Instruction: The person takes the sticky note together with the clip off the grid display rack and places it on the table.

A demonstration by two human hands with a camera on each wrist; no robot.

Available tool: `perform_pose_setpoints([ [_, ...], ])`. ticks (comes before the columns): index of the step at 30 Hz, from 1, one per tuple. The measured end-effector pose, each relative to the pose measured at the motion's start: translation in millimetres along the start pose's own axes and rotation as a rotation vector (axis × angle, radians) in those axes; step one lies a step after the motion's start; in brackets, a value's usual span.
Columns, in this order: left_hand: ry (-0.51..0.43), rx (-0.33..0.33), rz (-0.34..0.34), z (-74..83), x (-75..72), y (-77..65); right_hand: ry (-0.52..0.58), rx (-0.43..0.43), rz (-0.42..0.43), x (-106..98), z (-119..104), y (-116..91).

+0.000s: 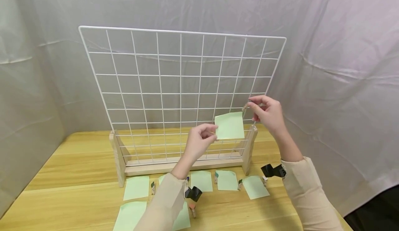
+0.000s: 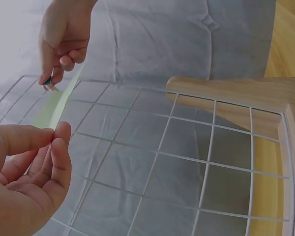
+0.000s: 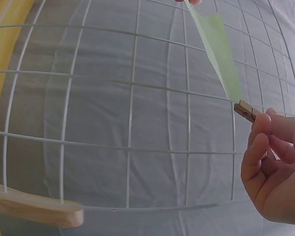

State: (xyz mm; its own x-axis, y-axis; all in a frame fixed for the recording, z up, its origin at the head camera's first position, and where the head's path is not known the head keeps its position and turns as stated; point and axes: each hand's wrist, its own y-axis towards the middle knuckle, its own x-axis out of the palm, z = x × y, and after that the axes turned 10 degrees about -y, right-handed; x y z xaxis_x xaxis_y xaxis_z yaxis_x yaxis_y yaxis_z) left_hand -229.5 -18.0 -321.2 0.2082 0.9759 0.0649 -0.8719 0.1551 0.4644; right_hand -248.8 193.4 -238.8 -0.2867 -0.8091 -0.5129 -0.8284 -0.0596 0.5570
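Observation:
A light green paper square (image 1: 230, 126) is held up in front of the lower right of a white wire grid (image 1: 180, 55). My left hand (image 1: 199, 140) pinches its left edge between thumb and fingers. At its upper right corner, my right hand (image 1: 268, 114) pinches a small wooden clothespin (image 3: 244, 111). The clothespin's tip meets the paper's corner beside a grid wire in the right wrist view; whether it grips the wire I cannot tell. In the left wrist view the paper (image 2: 54, 109) appears nearly edge-on, with the right hand (image 2: 66, 29) beyond it.
A wooden stand (image 1: 184, 166) holds the grid upright on the wooden table (image 1: 74, 203). Several green sheets lie in front, including one (image 1: 136, 188) at left. Among them are small clothespins, one with an orange top (image 1: 192, 208). Grey cloth (image 1: 339, 85) hangs around the table.

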Motion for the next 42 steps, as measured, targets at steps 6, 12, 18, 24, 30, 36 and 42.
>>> perform_pose_setpoints([
  [6,-0.016,-0.033,0.008,-5.1,-2.4,-5.5,-0.001,-0.017,-0.016,4,7,-8],
  [12,-0.028,-0.048,0.020,-11.9,-7.3,-10.0,0.028,0.003,-0.029,10,14,-14],
  [18,-0.029,-0.067,0.027,-15.5,-10.9,-16.5,0.065,0.030,-0.058,15,17,-21],
  [24,-0.040,-0.082,0.037,-20.0,-13.6,-22.6,0.085,0.063,-0.085,20,22,-29],
  [30,-0.049,-0.100,0.053,-20.0,-17.4,-31.1,0.087,0.078,-0.135,26,30,-39],
  [36,-0.052,-0.094,0.038,-23.5,-19.3,-35.9,0.085,0.092,-0.164,31,34,-47],
  [42,-0.030,-0.116,0.047,-30.5,-21.6,-42.0,0.077,0.117,-0.176,34,38,-55],
])
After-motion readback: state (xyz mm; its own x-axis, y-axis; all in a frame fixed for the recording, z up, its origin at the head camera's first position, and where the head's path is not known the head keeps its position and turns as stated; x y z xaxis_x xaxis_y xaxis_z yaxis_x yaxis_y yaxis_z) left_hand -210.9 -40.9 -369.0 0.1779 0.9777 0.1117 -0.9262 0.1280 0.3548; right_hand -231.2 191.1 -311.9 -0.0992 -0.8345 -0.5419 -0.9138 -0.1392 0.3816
